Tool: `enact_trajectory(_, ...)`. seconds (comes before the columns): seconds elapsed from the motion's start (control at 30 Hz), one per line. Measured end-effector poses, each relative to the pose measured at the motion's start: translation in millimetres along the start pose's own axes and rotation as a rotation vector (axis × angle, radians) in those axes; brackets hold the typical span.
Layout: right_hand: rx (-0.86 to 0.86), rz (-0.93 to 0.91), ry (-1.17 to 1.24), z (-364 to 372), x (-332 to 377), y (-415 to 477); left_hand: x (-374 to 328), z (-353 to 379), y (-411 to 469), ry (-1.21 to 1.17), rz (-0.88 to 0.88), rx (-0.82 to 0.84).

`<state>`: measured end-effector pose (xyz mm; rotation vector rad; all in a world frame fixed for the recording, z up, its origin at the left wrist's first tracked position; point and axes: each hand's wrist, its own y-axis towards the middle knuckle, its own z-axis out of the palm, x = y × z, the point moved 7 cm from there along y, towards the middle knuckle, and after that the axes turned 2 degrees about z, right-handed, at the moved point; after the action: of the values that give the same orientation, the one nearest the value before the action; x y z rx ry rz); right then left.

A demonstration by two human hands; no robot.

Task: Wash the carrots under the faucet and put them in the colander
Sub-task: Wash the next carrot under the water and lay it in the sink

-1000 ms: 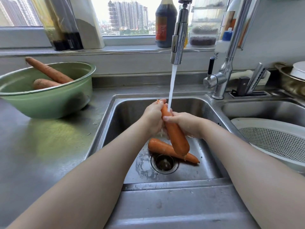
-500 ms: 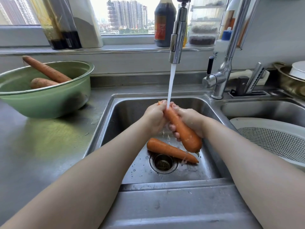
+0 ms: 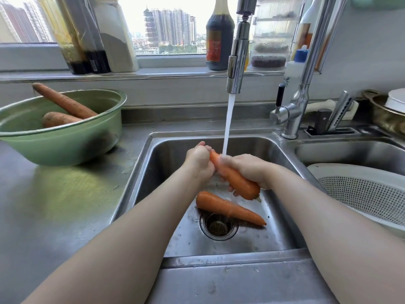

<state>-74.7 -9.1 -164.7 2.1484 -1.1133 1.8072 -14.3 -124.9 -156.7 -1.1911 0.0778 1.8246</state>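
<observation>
- Low in the middle of the frame, on the floor of the sink (image 3: 168, 154), a second carrot (image 3: 228, 208) lies just above the drain (image 3: 219, 226), where it lay a second ago.
- Just above it, the held carrot (image 3: 237, 182) has swung from steep to slanting, with its fat end now at the lower right.
- The right grip (image 3: 249, 170) has slid down the held carrot and clasps its middle. The left grip (image 3: 200, 160) is clenched round the thin end, so the tip and that hand's fingertips are hidden.
- The water stream (image 3: 228, 123) from the faucet (image 3: 237, 62) now lands where the right grip meets the held carrot. I judge the scrubbing is under way and not finished.
- At the right edge, the colander (image 3: 361, 194) is cut off by the frame. The part in view holds no carrot.
- In the upper left, the green bowl (image 3: 65, 145) on the tabletop (image 3: 54, 205) shows two more carrots (image 3: 63, 102). Its rim hides part of its floor.
</observation>
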Motion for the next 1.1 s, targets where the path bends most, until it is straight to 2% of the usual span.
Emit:
enact_trajectory(0.13, -0.021, -0.023, 0.051, -2.2, 5.9, -6.4, 9.4, 5.8, -6.7, 0.086, -0.068, 0.137)
enact_trajectory(0.2, -0.004, 0.013, 0.079, -0.2, 2.3, -5.3, 10.7, 3.4, -7.1, 0.134, -0.041, 0.099)
enact_trajectory(0.3, 0.023, 0.092, 0.108, 10.2, -2.9, -4.0, 10.9, -2.8, -2.3, 0.147, 0.009, -0.065)
enact_trajectory(0.4, 0.165, 0.16, 0.182, 25.8, -2.6, -7.4, 5.1, -6.7, -0.5, 0.067, 0.028, -0.17)
enact_trajectory(0.47, 0.245, 0.187, 0.093, 30.2, -4.5, -12.5, -0.3, -11.9, 2.8, 0.057, 0.052, -0.198)
enact_trajectory(0.57, 0.189, 0.163, -0.023, 22.8, -6.3, -13.2, -3.8, -15.3, 7.2, 0.181, 0.092, -0.154)
enact_trajectory(0.77, -0.032, 0.076, -0.025, -0.6, -1.5, -10.0, 5.2, 2.2, -2.5, 0.14, -0.009, 0.167)
enact_trajectory(0.97, -0.069, 0.062, -0.017, 2.2, -2.6, -5.6, 22.2, 4.8, -5.4, 0.395, -0.009, 0.15)
enact_trajectory(1.1, 0.139, 0.021, 0.166, 19.9, 1.6, -6.9, 8.8, -2.8, 1.7, 0.367, 0.091, 0.022)
